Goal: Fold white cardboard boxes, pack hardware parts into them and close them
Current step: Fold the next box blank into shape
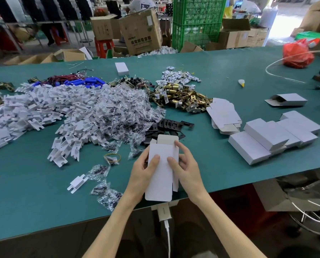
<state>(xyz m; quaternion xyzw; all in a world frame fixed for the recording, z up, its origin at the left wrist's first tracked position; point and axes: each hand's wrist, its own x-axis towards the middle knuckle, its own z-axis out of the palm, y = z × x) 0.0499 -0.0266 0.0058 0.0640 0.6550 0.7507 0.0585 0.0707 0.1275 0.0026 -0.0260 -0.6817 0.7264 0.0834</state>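
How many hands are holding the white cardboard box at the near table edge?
2. The left hand grips the white cardboard box on its left side, thumb on the front; the right hand grips its right side. No hand is hidden.

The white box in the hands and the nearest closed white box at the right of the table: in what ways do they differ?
The held box is gripped by the left hand and the right hand over the edge of the green table; the closed box lies on it, no hand on it. The held box has its end flaps open; the closed box shows none open. Both are plain white cardboard.
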